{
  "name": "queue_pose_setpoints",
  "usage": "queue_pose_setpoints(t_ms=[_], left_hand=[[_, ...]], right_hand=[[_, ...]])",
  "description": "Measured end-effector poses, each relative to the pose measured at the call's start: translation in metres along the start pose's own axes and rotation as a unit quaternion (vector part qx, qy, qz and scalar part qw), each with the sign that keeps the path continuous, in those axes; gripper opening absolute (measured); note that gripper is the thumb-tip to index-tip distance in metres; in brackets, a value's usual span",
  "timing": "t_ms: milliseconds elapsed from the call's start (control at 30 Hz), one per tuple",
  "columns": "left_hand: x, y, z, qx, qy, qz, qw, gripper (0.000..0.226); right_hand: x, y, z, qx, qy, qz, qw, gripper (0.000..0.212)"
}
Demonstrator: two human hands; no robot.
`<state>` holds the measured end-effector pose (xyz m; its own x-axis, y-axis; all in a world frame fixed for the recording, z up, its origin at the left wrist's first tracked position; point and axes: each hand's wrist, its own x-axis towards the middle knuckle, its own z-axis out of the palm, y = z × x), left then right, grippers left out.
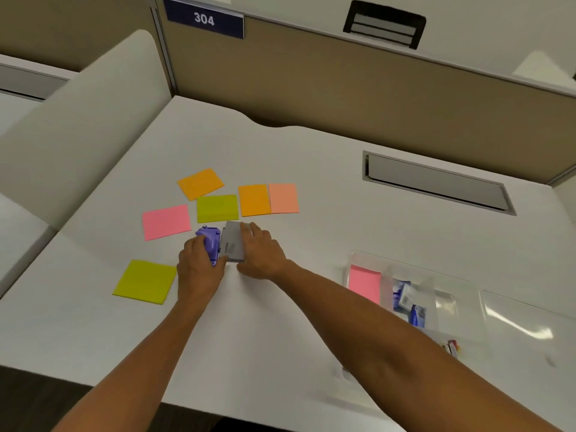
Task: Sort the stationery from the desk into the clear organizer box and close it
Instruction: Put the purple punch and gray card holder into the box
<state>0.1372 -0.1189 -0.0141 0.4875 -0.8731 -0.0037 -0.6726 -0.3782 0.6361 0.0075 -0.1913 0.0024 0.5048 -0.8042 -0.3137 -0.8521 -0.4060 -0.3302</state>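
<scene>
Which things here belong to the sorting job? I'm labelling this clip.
Job: purple stapler under left hand; grey box under right hand; sticky notes; clear organizer box.
Not: cable hatch; 304 sign.

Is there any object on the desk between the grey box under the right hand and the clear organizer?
Nothing visible. The stretch of desk between the grey box, held by the right hand, and the clear organizer is bare; only the person's right forearm crosses near it.
</scene>
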Motion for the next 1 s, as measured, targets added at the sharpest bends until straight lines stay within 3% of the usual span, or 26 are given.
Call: queue_pose_setpoints(t_ms=[200,467,700,833,1000], left_hand=[[0.01,0.001,-0.007,-0.027,0.009,-0.038,0.999,0.048],[0.012,-0.001,-0.01,-0.003,-0.014,-0.092,0.996,0.043],[0.004,0.006,-0.008,0.069,-0.047,-0.081,0.993,0.047],[-0.003,0.008,-0.002,-0.025,-0.017,-0.104,0.994,0.042],[-0.011,0.013,0.004,-0.158,-0.001,-0.182,0.97,0.049]], right_hand=[[0.021,0.014,-0.011,-0.025,-0.044,-0.029,0.998,0.112],[0.013,0.018,-0.009,0.015,-0.04,-0.025,0.999,0.102],[-0.021,0.026,0.001,0.019,-0.029,0.012,0.999,0.102],[-0.052,0.032,0.001,0.064,-0.008,0.035,0.997,0.101],[-0.092,0.045,-0.015,0.124,0.052,0.035,0.99,0.099]])
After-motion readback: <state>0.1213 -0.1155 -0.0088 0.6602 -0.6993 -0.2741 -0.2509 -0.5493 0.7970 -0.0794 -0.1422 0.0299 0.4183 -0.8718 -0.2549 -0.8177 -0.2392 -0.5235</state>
